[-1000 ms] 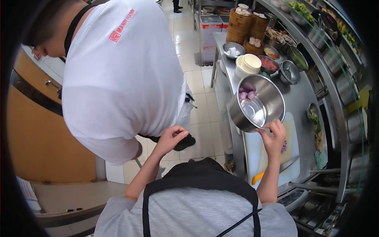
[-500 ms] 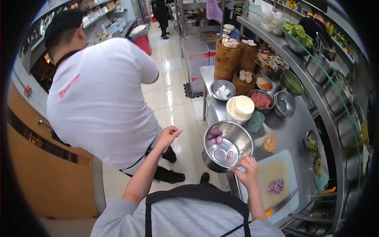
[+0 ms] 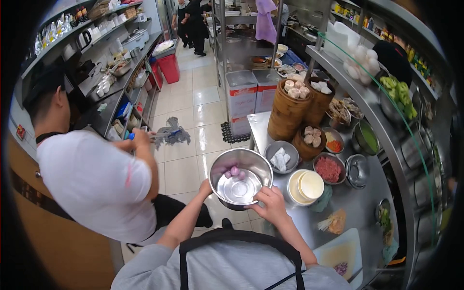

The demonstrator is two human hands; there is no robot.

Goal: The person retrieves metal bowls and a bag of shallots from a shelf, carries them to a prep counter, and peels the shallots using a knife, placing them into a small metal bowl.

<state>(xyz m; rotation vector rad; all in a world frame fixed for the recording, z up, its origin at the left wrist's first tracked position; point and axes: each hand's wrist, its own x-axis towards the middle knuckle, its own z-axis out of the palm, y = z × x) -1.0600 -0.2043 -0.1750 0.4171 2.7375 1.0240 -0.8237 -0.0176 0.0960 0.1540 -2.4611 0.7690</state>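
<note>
Several peeled shallots (image 3: 235,171) lie in the bottom of a shiny metal pot (image 3: 224,191), tilted so that I see into it. My right hand (image 3: 270,202) is closed on the near right rim, thumb over the edge. At the pot's left side, my left hand (image 3: 206,187) grips the outer wall, its fingers mostly hidden behind the metal. To the lower right, chopped purple shallot (image 3: 341,268) rests on a cutting board (image 3: 352,241), partly cut off by my arm and the frame.
On the steel counter stand bamboo steamers (image 3: 285,113), a bowl of minced meat (image 3: 342,176) and stacked white tubs (image 3: 292,191). A co-worker in a white shirt (image 3: 96,179) bends at my left, holding a mop (image 3: 173,133) over the tiled floor. A metal shelf (image 3: 360,87) overhangs the right side.
The pot has moved left, away from the cutting board, and my left hand has come to its side. The shallots have gathered together. The co-worker has shifted left and the mop has come into view.
</note>
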